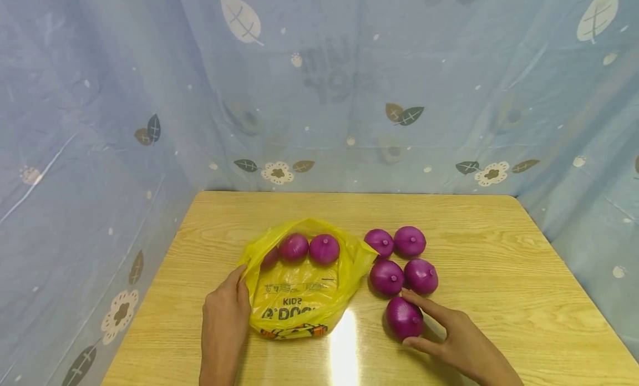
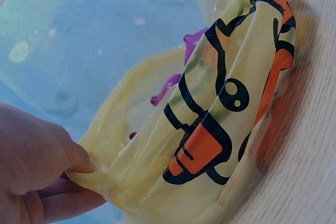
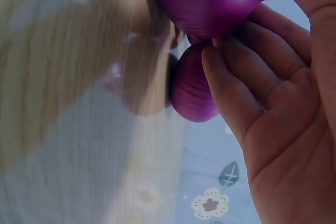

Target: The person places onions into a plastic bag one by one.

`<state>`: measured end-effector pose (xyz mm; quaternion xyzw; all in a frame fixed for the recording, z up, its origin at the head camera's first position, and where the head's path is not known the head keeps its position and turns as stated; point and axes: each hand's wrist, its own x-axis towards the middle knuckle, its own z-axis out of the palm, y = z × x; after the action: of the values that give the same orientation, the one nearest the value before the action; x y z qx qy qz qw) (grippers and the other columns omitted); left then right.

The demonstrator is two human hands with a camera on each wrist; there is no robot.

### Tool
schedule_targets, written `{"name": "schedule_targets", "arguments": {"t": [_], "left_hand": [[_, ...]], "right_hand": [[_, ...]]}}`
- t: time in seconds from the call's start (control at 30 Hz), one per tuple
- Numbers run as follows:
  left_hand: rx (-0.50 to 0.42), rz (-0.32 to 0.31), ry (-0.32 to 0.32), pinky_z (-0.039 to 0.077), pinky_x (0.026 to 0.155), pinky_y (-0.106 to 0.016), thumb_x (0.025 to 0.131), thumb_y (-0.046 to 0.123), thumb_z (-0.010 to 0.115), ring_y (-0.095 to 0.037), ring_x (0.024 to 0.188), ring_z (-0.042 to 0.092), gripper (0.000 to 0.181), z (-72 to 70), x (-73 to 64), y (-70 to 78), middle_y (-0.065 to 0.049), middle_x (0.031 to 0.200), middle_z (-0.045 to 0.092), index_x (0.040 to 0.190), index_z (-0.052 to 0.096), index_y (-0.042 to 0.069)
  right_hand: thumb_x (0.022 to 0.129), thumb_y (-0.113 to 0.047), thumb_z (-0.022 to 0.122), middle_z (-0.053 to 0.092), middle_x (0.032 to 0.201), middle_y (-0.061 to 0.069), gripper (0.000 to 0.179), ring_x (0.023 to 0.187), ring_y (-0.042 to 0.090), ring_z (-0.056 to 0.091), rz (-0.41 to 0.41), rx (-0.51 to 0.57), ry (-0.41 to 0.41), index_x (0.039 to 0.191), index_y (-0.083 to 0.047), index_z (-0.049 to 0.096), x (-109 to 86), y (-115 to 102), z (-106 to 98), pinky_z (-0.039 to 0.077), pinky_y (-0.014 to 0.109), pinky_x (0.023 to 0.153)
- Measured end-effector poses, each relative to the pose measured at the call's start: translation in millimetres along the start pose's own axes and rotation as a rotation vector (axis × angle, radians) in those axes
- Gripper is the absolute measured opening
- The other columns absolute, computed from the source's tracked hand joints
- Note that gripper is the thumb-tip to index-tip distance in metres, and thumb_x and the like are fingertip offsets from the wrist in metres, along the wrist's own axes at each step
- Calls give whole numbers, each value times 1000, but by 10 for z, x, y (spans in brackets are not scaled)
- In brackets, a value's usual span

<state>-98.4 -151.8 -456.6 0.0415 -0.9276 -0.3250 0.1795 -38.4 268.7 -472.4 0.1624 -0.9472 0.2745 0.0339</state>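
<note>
Your hands are apart, one at each side of the work, on a wooden table. Your left hand pinches the left edge of the yellow plastic bag, thumb on one side of the film and fingers on the other, as the left wrist view shows closely. The bag lies with its mouth spread wide, and you can read "KIDS" upside down on it, with larger dark lettering beneath. The left wrist view also shows its printed side, with a round black eye and orange patches outlined in black. Inside, along the far part of the bag, sit the middle bagged onion and the right bagged onion, close side by side; the left bagged onion is partly hidden by the film. Your right hand holds the nearest onion, thumb at its near side and fingers at its far side; how firmly you grip it, you cannot tell from these views. That purple onion is on the table to the right of the bag. Just beyond it sit the front-left onion and the front-right onion, with the back-left onion and the back-right onion behind them. The bag's right corner overlaps the back-left one in the head view. A blue curtain printed with leaves and flowers hangs behind the table.
</note>
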Motion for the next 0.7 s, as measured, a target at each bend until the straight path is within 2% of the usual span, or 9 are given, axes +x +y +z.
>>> {"name": "schedule_targets", "arguments": {"t": [0.07,0.23,0.47,0.7], "left_hand": [[1,-2,-2,62,67,-49,107,3,57,-31,86,74,31,-2,-1,-5,-27,121,74,135,68,-3],[3,-13,-9,57,61,-41,107,4,57,-26,75,68,31,-11,-2,-10,-26,119,75,135,68,-2],[-4,-15,-5,62,67,-48,107,4,58,-30,87,74,31,-9,-12,-8,-26,121,74,136,68,-2],[-7,-2,12,62,67,-49,107,3,58,-31,89,75,31,-3,-8,-19,-26,122,74,135,68,-2]], "right_hand": [[83,-55,86,62,148,-15,80,123,11,68,-4,4,-2,154,-33,56,3,-1,12,59,40,99],[85,-57,84,63,146,-14,76,123,12,68,31,0,-14,152,-33,57,-7,-11,31,59,40,100],[86,-54,85,66,143,-14,73,116,6,70,25,28,-4,150,-29,60,-13,-23,39,60,35,97],[88,-55,83,66,141,-14,72,118,6,69,5,96,-61,150,-26,60,12,-50,9,59,31,97]]}}
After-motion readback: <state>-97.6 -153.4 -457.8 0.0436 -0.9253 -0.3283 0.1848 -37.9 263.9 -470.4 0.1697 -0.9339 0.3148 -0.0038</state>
